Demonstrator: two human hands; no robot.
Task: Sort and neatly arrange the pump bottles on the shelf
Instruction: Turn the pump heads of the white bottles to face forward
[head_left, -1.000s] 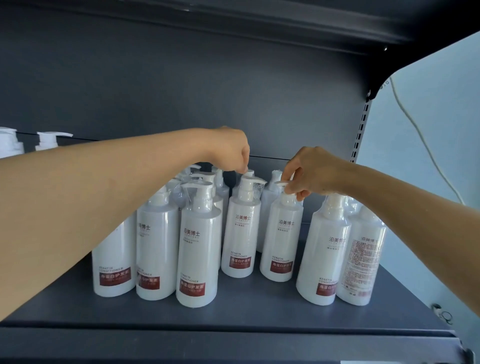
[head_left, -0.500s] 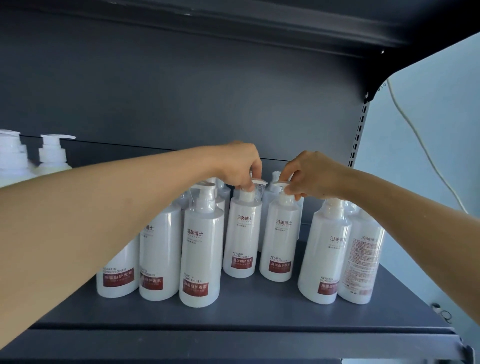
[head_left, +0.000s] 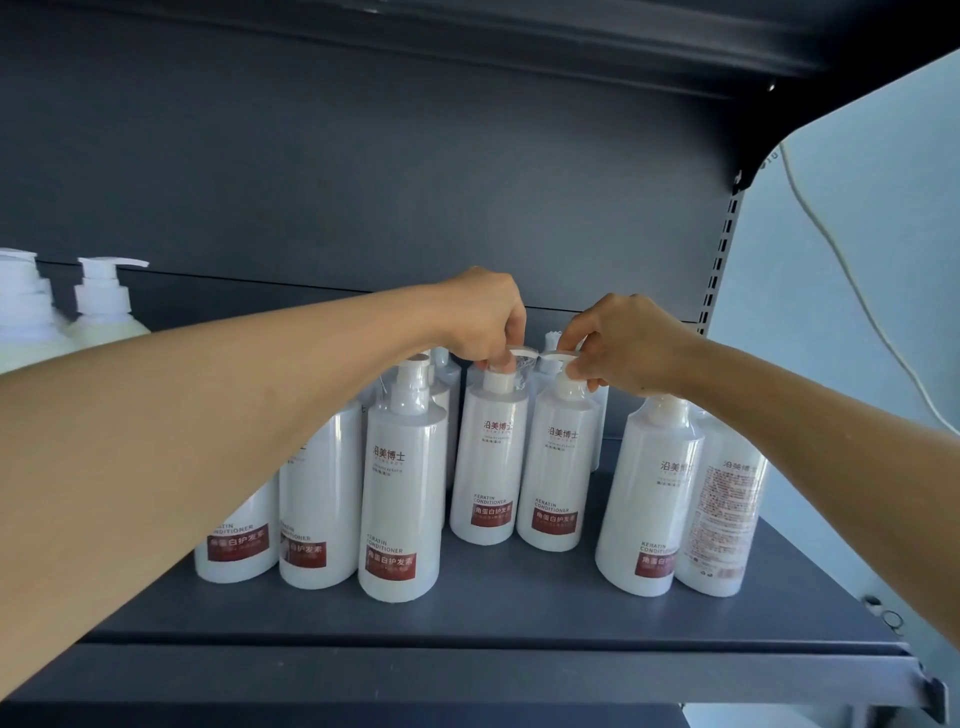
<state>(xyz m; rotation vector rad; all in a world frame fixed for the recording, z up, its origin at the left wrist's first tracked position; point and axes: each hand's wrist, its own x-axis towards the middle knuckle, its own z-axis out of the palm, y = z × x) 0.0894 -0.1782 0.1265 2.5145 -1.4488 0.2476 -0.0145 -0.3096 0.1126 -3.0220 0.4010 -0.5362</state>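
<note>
White pump bottles (head_left: 400, 499) with red labels, upright on dark shelf (head_left: 519, 613) (one turned backwards), loosely clustered

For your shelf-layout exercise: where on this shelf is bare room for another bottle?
Bare shelf runs along the front edge, and a gap separates the middle pair from the right pair. Left cluster is crowded.

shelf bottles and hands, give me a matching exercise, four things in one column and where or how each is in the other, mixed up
Things
1. left hand
2. right hand
3. far-right bottle
4. front bottle

States
A. back label faces out
B. pinches the pump of the right middle bottle
C. stands untouched, nearest the shelf edge
D. pinches the pump of the left middle bottle

Pairs: 1-D, 2-B, 3-A, 4-C
</note>
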